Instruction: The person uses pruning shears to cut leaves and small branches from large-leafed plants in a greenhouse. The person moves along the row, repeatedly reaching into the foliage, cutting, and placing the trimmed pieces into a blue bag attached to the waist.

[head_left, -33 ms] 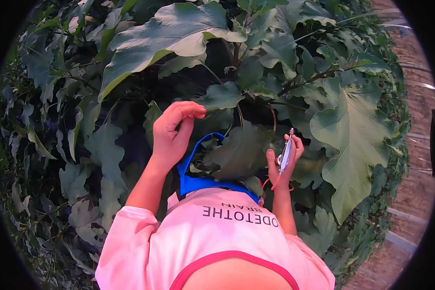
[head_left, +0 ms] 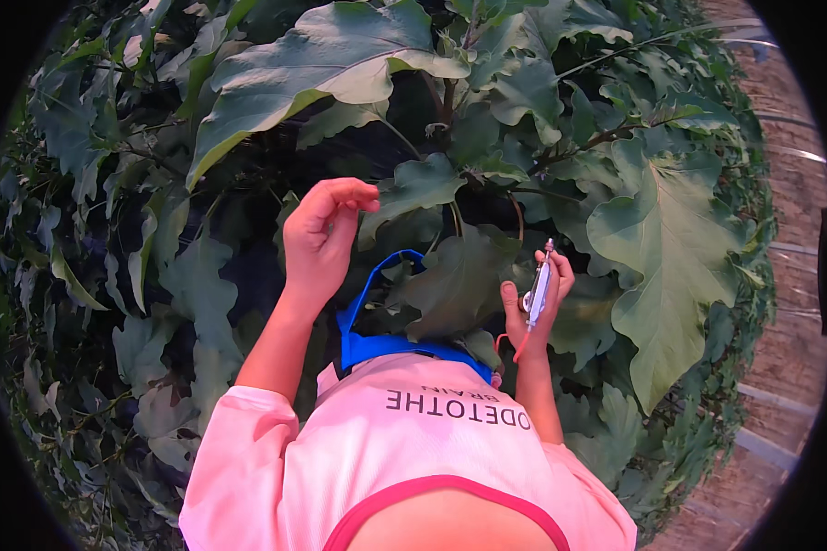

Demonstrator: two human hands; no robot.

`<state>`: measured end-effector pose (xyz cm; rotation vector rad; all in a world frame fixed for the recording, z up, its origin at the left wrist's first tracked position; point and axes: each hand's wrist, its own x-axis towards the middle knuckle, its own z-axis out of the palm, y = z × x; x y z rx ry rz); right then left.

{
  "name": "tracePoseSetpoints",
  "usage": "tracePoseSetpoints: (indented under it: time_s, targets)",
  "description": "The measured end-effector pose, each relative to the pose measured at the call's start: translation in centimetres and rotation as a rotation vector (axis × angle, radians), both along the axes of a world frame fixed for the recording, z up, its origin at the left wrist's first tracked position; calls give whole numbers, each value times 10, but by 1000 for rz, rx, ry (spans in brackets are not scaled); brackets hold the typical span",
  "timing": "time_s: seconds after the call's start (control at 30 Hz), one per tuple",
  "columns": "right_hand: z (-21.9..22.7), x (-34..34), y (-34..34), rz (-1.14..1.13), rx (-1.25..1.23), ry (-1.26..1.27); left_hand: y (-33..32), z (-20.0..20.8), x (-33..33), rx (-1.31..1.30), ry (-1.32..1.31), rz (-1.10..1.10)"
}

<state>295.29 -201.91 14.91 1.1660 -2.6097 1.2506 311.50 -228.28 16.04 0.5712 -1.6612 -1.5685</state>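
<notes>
My left hand is raised among the eggplant-like leaves, left of a drooping leaf. Its fingers curl over with the thumb against them; anything between them is hidden. Lower and to the right, my right hand is closed round a small silver tool. That tool is slim, with a narrow tip pointing up and a round part at its side. A thin red cord runs from its lower end beside the wrist. Between my hands hangs a broad dark leaf.
A blue strap-like band with a raised loop sits at my waist. One large leaf arches ahead of my left hand, another hangs right of the tool. Dense foliage surrounds me; brown ground with pale strips lies far right.
My left hand has shifted slightly up and left, and its thumb has come closer to the fingers. The right hand has moved a little left and up with the silver tool.
</notes>
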Motion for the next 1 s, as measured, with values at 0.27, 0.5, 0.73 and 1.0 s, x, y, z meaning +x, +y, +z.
tracePoseSetpoints:
  time_s: [0.27, 0.5, 0.73, 1.0]
  targets:
    - [6, 60, -48, 55, -472, -602, -7, 26, -43, -385, -133, -787]
    - [-33, 62, -46, -202, -686, -1044, 36, -45, -110, -1693, -573, -334]
    - [-32, 40, -39, -46, -752, -840, 33, -63, -142, -1940, -938, -186]
    - [-33, 48, -9, 2, -699, -998, 14, -72, -158, -1905, -818, -218]
